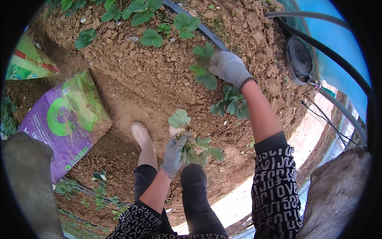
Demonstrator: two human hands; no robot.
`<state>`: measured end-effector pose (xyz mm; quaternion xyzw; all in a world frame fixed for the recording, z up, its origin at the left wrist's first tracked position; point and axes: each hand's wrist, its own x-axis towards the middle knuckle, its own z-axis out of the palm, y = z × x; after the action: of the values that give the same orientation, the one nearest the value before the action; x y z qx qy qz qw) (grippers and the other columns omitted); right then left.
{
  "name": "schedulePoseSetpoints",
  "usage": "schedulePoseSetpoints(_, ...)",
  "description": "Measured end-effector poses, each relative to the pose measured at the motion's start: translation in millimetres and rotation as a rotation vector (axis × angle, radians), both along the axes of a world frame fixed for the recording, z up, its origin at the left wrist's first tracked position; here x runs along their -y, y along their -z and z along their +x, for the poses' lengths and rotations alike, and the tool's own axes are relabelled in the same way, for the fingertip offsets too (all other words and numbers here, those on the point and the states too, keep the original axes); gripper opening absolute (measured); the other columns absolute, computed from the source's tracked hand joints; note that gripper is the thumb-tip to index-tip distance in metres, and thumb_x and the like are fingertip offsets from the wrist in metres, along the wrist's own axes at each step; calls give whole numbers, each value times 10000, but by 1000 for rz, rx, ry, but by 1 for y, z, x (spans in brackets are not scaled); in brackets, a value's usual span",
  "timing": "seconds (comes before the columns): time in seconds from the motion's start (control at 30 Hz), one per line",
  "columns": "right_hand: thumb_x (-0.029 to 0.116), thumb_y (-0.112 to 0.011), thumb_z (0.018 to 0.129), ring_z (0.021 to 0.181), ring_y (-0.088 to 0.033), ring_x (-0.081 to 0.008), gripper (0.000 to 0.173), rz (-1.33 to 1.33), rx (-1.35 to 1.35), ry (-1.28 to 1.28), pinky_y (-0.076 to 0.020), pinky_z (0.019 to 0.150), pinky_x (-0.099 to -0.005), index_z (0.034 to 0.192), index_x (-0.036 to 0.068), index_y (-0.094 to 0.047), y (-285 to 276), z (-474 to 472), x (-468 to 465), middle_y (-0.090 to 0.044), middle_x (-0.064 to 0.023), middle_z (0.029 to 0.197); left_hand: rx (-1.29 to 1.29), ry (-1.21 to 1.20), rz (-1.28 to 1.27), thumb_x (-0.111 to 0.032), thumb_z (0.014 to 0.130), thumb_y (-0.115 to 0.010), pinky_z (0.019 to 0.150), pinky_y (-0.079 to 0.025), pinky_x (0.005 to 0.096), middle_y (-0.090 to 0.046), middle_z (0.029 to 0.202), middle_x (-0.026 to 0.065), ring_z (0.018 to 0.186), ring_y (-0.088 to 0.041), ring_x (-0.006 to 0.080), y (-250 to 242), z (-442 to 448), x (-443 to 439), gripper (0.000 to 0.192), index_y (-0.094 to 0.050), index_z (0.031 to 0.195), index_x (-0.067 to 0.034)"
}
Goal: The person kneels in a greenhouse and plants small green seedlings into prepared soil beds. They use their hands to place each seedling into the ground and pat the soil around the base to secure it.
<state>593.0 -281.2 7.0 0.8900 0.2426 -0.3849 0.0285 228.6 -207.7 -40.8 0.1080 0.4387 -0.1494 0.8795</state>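
Observation:
My left hand, in a grey work glove, is closed around a bunch of picked leaves with stems. The bunch hangs over my knees, its leaves fanning up and to the right. On the soil bed, my right hand, gloved the same way, reaches in at the base of a small strawberry plant. Its fingers are curled and partly blurred, so whether they grip a stem is hidden. Just below that wrist grows another leafy strawberry plant.
A black drip-irrigation hose runs along the raised soil bed. To the left lie a purple and green printed sack and another sack. Rolled black flat hose and thick pipes stand right, beside blue sheeting.

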Motion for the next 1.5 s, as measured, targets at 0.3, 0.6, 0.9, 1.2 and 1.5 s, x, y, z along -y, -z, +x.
schedulePoseSetpoints(0.3, 290, -661, 927, 1029, -720, -348, 293, -130, 132, 1, -562, 909, -473, 1097, 53, -695, -20, 26, 22, -742, -181, 1026, -11, -118, -121, -91, 1051, -575, 822, -586, 335, -703, 1028, 82, 912, -696, 194, -1, 2, 3, 185, -645, 1187, 14)
schedulePoseSetpoints(0.6, 430, -757, 887, 1134, -690, -344, 490, -37, 13, 141, -533, 968, -455, 1162, 30, -687, 1, -38, -16, -725, -215, 1138, -54, -9, -21, -73, 1033, -569, 803, -597, 324, -711, 1013, 81, 918, -706, 184, 1, 1, 3, 250, -663, 1237, 35)
schedulePoseSetpoints(0.9, 306, -739, 902, 846, -749, -266, 261, 101, 123, 67, -578, 821, -396, 1060, 99, -754, 21, 30, 52, -749, -125, 795, -37, 110, 14, -98, 1013, -601, 806, -596, 319, -712, 1024, 80, 896, -706, 181, 3, 1, 8, 272, -670, 1237, 40)
schedulePoseSetpoints(1.2, 404, -650, 950, 973, -728, -262, 320, 19, -81, -138, -583, 761, -447, 1102, 124, -624, -39, -198, 44, -669, -87, 1057, -8, -118, -108, -351, 1013, -691, 804, -574, 300, -699, 1056, 40, 946, -664, 125, -15, 19, 20, 446, -628, 1275, 4)
schedulePoseSetpoints(1.5, 377, -719, 908, 916, -675, -259, 431, 123, 478, 40, -573, 718, -422, 1218, 124, -558, -5, -176, 84, -586, -61, 1077, -135, 102, 20, -160, 1042, -632, 720, -582, 302, -704, 970, 33, 822, -679, 135, 9, -2, 28, 224, -686, 1193, -4)
